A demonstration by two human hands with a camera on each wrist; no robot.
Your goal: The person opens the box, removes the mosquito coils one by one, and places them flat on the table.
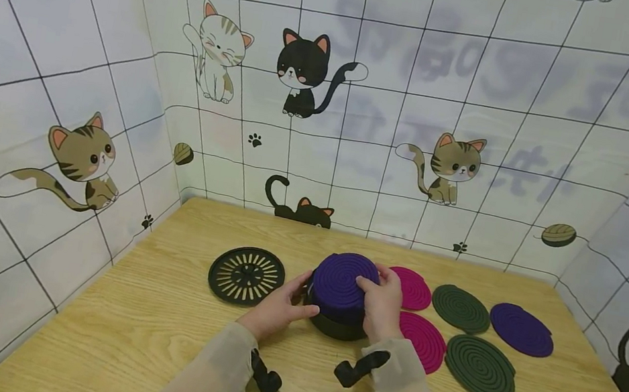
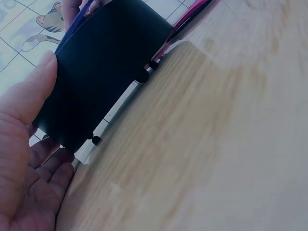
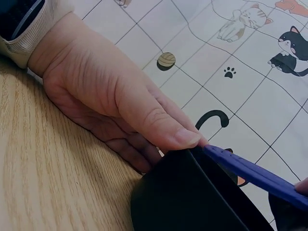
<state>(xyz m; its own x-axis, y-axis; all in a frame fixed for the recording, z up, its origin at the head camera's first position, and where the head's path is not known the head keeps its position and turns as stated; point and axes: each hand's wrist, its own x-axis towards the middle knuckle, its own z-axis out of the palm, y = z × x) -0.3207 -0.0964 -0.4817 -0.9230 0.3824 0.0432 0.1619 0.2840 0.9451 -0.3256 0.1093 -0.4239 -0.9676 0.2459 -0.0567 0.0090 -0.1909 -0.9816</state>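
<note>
Head view: left hand point(image 1: 276, 308) grips black holder point(image 1: 336, 328); right hand point(image 1: 385, 307) pinches purple coaster point(image 1: 341, 283).

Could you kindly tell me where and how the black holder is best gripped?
The black holder is probably best gripped around its outer wall, with the left hand coming from the left: the curved side suits a wrapping hold, while the purple coaster and right hand crowd the top.

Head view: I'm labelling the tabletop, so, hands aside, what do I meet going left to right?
Black slotted disc, held purple mat, farther pink mat, farther green mat, rightmost purple mat; overlapping things left out.
</note>
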